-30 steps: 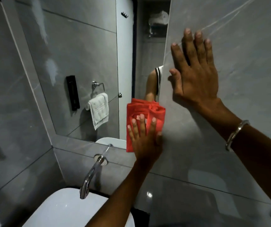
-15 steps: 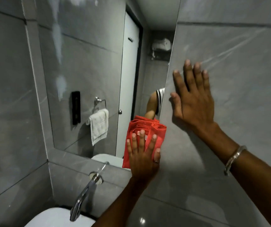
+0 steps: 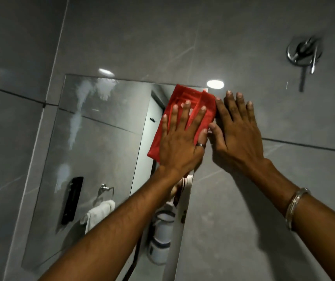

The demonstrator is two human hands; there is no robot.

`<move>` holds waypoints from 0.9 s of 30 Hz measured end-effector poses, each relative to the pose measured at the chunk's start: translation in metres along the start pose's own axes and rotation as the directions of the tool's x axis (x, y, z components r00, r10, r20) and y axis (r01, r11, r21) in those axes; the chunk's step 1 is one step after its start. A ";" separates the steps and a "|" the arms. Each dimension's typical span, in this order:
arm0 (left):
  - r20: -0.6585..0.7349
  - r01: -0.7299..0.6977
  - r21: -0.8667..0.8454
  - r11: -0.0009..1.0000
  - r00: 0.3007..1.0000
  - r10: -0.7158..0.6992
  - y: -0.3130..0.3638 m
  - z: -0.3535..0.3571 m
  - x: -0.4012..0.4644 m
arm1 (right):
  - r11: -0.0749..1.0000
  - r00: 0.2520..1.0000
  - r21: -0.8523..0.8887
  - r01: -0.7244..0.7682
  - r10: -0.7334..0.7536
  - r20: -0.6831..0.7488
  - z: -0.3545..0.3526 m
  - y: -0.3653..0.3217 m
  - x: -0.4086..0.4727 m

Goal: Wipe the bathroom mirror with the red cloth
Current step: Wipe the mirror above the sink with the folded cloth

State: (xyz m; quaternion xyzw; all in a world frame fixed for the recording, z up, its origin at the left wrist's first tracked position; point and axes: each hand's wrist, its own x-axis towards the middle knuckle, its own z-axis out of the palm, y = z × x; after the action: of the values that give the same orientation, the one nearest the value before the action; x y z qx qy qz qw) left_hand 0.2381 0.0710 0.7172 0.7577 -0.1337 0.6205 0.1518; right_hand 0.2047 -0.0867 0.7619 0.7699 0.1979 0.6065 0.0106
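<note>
The bathroom mirror [image 3: 101,142] hangs on the grey tiled wall, with whitish smears on its upper left part. A folded red cloth [image 3: 185,102] lies flat against the mirror's top right corner. My left hand [image 3: 180,142] presses on the cloth with fingers spread; a ring shows on one finger. My right hand [image 3: 235,134] rests flat on the wall tile just right of the mirror's edge, fingers apart, holding nothing, with a metal bangle on the wrist.
A chrome wall fitting [image 3: 304,53] sticks out at the upper right. The mirror reflects a white towel on a ring [image 3: 99,211], a black wall unit [image 3: 72,199] and a white door. Grey tiles surround the mirror.
My left hand has slid the red cloth from the mirror's lower right up to its top right corner. The view has tilted upward, and the tap and basin have dropped out of sight.
</note>
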 end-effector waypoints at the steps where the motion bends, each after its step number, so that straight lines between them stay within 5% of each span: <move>1: 0.005 -0.008 -0.009 1.000 1.000 0.008 -0.005 -0.006 0.017 | 1.000 1.000 0.002 0.021 -0.021 0.008 -0.003 0.002 0.013; 13: -0.096 0.097 0.063 0.993 0.991 -0.090 -0.137 -0.039 0.067 | 0.893 0.882 -0.168 0.417 -0.353 0.312 -0.013 -0.037 0.165; 27: -0.120 0.242 0.082 0.967 0.966 -0.231 -0.284 -0.081 0.060 | 0.855 0.883 -0.236 0.461 -0.418 0.213 0.083 -0.175 0.239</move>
State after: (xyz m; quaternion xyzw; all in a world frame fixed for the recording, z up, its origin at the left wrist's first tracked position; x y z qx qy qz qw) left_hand 0.2878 0.3624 0.7724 0.7395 -0.0038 0.6443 0.1951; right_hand 0.2755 0.1695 0.9173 0.7392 0.2797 0.5486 0.2729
